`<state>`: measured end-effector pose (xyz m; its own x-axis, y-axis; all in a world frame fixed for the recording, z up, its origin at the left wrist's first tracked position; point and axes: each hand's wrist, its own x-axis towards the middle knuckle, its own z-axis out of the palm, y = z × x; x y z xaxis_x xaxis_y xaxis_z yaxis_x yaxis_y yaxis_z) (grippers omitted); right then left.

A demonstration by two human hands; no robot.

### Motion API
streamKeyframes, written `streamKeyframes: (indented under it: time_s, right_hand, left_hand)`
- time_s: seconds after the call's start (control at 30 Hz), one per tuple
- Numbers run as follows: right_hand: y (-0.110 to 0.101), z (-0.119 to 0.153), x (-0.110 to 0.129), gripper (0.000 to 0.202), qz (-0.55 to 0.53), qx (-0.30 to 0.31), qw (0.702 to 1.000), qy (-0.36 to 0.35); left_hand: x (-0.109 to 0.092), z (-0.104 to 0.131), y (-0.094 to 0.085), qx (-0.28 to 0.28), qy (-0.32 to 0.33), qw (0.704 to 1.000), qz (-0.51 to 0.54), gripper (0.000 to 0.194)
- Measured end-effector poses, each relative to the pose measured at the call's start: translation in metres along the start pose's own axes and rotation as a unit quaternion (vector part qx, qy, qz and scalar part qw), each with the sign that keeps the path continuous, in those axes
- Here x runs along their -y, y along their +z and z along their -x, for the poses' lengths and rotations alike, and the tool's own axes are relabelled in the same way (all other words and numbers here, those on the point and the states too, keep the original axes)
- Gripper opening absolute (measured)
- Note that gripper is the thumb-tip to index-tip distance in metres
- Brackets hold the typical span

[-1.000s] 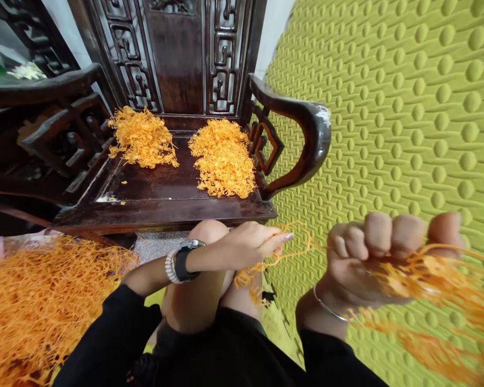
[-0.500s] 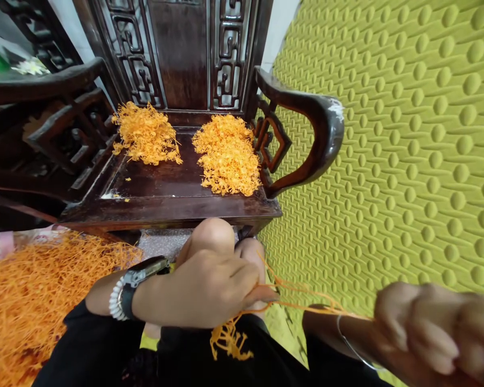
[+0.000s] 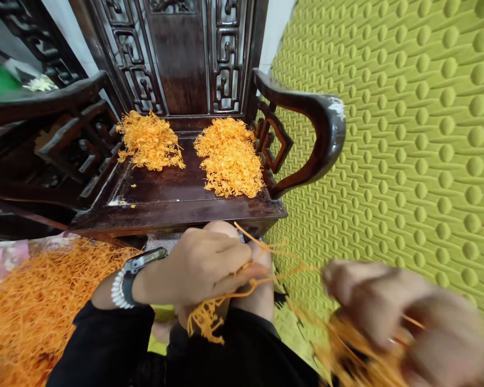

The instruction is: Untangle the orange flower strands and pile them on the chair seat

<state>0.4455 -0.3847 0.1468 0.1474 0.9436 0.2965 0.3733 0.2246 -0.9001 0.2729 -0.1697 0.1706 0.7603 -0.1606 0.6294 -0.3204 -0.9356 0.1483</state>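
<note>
My left hand [image 3: 204, 263] pinches an orange thread strand [image 3: 262, 252] above my knees; a small frayed orange tuft [image 3: 205, 318] hangs below its fingers. The strand runs right to my right hand [image 3: 391, 317], which is blurred by motion and closed around a bundle of orange threads [image 3: 347, 349]. A watch and a bead bracelet sit on my left wrist. Two heaps of cut orange threads, the left heap [image 3: 150, 141] and the right heap [image 3: 230, 157], lie on the seat of the dark wooden chair [image 3: 165, 207] in front of me.
A big loose mass of orange threads [image 3: 36, 306] lies at my lower left. The chair's curved armrest [image 3: 306, 129] juts out to the right. A green bumpy foam mat [image 3: 407, 134] covers the right side. Another dark wooden chair frame [image 3: 44, 134] stands at the left.
My right hand has dropped from up at the right to lower down, closer to my left hand. My left hand has turned over and closed on the strand, with the tuft hanging below.
</note>
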Motion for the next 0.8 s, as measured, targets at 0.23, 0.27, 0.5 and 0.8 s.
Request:
streamKeyframes:
  time_s: [0.23, 0.27, 0.5, 0.8]
  right_hand:
    - [0.014, -0.044, 0.021, 0.049, 0.043, 0.042, 0.997, 0.047]
    - [0.013, -0.048, 0.023, 0.048, 0.047, 0.048, 0.996, 0.053]
    - [0.009, -0.064, 0.026, 0.036, 0.038, 0.085, 0.993, 0.066]
    - [0.009, -0.044, 0.042, 0.045, 0.065, 0.131, 0.965, 0.217]
  left_hand:
    - [0.012, -0.014, 0.01, -0.04, 0.021, 0.996, -0.071, 0.045]
    - [0.011, -0.017, 0.011, -0.039, 0.026, 0.996, -0.072, 0.045]
    - [0.003, -0.035, 0.011, -0.059, 0.089, 0.993, -0.052, 0.042]
    - [0.005, -0.019, 0.008, 0.069, 0.141, 0.982, -0.11, 0.038]
